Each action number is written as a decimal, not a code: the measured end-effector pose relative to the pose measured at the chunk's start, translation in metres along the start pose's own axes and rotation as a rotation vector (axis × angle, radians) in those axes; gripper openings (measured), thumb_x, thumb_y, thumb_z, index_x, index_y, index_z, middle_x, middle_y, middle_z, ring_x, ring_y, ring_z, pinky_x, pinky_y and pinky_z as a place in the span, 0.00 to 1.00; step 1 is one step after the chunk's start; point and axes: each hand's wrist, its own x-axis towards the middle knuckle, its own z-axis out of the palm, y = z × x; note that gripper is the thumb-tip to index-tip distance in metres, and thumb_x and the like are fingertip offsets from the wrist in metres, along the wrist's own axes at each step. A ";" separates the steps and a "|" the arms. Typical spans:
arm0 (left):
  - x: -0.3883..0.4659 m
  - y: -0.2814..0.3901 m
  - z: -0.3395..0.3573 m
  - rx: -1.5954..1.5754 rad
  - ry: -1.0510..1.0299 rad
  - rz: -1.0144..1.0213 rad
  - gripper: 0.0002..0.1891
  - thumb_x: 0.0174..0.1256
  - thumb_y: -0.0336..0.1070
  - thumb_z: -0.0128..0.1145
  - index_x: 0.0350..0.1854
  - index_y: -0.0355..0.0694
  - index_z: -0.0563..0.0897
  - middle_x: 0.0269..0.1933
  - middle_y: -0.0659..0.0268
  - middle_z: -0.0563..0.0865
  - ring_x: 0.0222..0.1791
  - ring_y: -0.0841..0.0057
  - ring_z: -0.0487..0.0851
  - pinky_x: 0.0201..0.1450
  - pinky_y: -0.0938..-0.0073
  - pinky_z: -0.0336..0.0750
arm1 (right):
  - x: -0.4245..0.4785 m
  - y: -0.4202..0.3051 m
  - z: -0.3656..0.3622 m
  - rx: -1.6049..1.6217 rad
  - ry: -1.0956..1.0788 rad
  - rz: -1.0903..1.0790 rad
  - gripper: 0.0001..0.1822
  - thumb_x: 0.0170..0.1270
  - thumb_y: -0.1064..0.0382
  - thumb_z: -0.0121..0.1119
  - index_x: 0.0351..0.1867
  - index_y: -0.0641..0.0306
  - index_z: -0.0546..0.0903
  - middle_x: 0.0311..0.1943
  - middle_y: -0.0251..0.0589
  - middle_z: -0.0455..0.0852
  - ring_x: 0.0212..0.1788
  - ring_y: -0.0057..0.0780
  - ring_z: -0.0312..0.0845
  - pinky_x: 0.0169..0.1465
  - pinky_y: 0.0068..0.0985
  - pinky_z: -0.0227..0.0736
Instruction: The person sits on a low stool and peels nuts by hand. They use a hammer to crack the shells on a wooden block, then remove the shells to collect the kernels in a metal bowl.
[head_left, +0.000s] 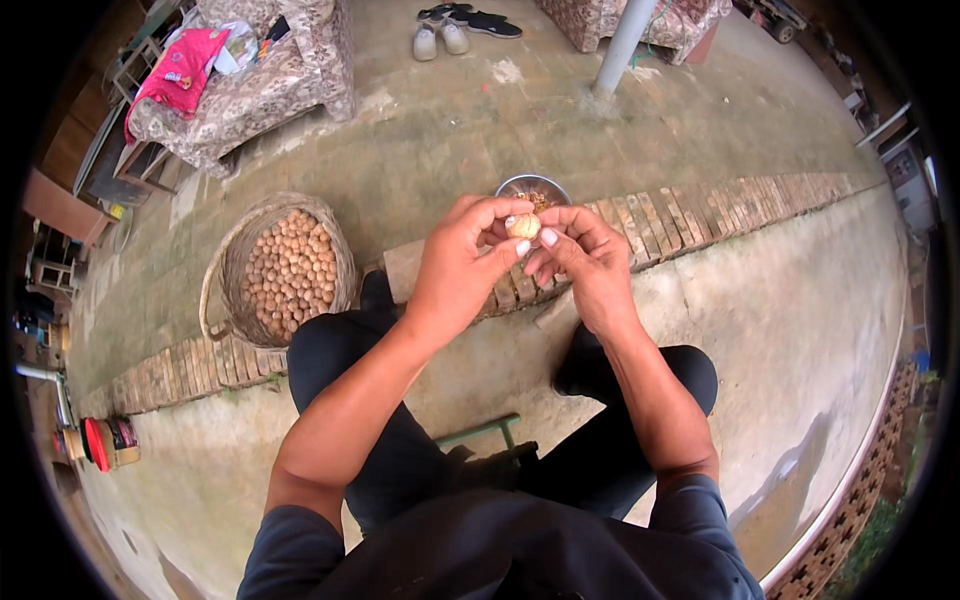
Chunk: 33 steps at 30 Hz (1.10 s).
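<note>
Raised before me, my left hand (469, 255) grips a pale walnut (523, 226) between thumb and fingers. The fingertips of my right hand (581, 251) touch the walnut's right side; whether they also grip it is hard to tell. Partly hidden behind my hands, a round metal bowl (534, 180) holds brown pieces that look like shelled walnut. To the left of my knees stands a wicker basket (343, 259) with many whole walnuts (291, 262) in it.
A row of bricks (675, 217) edges a floor step. A flowered sofa (225, 112) bears a pink cloth (187, 67). Shoes (439, 39) lie ahead, near a metal post (624, 45). At the left stands a red-lidded bucket (112, 442). A green metal bar (480, 429) shows between my legs.
</note>
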 end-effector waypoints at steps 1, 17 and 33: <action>-0.001 0.004 -0.001 0.082 -0.009 0.033 0.18 0.69 0.24 0.63 0.61 0.34 0.82 0.55 0.63 0.80 0.50 0.75 0.85 0.57 0.73 0.81 | -0.002 0.002 0.000 0.018 -0.007 0.013 0.11 0.74 0.70 0.59 0.53 0.72 0.81 0.39 0.43 0.89 0.34 0.25 0.86 0.35 0.22 0.79; -0.002 0.001 0.011 0.429 -0.014 0.163 0.20 0.63 0.21 0.64 0.58 0.36 0.82 0.55 0.60 0.83 0.52 0.68 0.86 0.55 0.69 0.81 | -0.009 0.009 -0.008 0.070 -0.011 0.073 0.11 0.75 0.72 0.57 0.55 0.72 0.78 0.39 0.42 0.89 0.36 0.23 0.85 0.36 0.21 0.79; -0.008 -0.001 0.015 0.357 -0.006 0.083 0.17 0.67 0.22 0.61 0.58 0.34 0.83 0.53 0.60 0.84 0.48 0.73 0.87 0.53 0.73 0.82 | -0.009 0.018 -0.006 0.074 0.026 0.016 0.10 0.73 0.75 0.55 0.53 0.74 0.78 0.45 0.45 0.88 0.44 0.26 0.87 0.48 0.25 0.87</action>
